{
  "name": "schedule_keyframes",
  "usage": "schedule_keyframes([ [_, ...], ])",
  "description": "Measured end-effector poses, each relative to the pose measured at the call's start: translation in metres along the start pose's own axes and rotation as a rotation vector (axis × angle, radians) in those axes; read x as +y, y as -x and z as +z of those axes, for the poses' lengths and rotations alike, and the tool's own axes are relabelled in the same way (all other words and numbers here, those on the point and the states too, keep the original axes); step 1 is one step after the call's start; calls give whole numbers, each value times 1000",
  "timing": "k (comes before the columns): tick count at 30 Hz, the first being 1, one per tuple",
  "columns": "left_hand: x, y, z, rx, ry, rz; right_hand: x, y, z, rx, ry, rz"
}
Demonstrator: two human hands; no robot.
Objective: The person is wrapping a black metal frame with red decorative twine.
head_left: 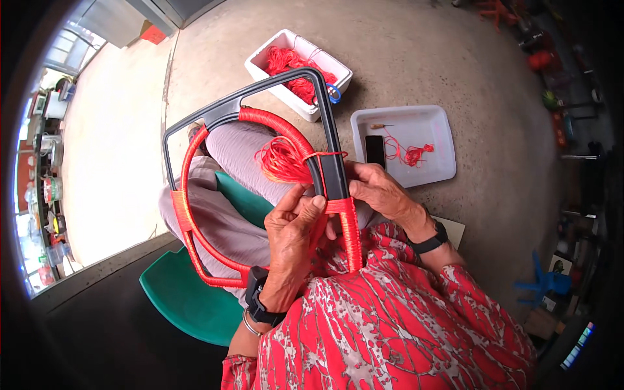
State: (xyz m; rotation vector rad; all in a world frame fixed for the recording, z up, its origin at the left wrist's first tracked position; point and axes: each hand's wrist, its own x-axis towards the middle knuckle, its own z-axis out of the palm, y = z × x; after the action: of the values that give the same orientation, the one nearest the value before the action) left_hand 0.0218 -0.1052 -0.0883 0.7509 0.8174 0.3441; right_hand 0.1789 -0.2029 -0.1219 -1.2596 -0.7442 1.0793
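Observation:
A black frame (333, 123) with an inner ring leans across my lap, tilted. Red cord is wound tightly round much of the ring (281, 123) and along the frame's lower bars. My left hand (289, 227) is closed on the frame's near right part, its thumb beside a red wrapped band (338, 207). At the outer edge of the same bar, my right hand (385, 194) has its fingers bent against it, their tips partly hidden. A loose bundle of red cord (285, 161) hangs inside the ring, and one strand crosses the black bar above my hands.
A white box (257, 64) of red cord stands ahead on the floor, with blue-handled scissors (334, 94) at its edge. Right of it, a white tray (442, 140) holds a phone (375, 151), a wooden-handled awl (378, 126) and tangled cord (414, 155). Green plastic seating (185, 296) shows beneath me.

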Motion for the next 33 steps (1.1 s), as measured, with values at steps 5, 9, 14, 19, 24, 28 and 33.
schedule_keyframes([
  [5,-1,0,-4,-19,19,-20,-17,-4,-9,-4,218,223],
  [9,-5,-1,-9,-12,78,40,-31,19,-34,21,849,-174],
  [14,-2,-2,-6,-32,30,26,-64,12,-22,102,416,-307],
  [19,-5,-6,-7,-82,45,36,-77,2,-5,-76,-339,-335],
  [24,-6,-6,-10,-104,95,46,-103,52,-61,-61,-903,-86],
  [28,-5,-4,-11,-98,119,-35,-78,119,-129,206,-600,137],
  [33,-10,-5,-10,-91,119,-33,-38,107,-113,546,23,381],
])
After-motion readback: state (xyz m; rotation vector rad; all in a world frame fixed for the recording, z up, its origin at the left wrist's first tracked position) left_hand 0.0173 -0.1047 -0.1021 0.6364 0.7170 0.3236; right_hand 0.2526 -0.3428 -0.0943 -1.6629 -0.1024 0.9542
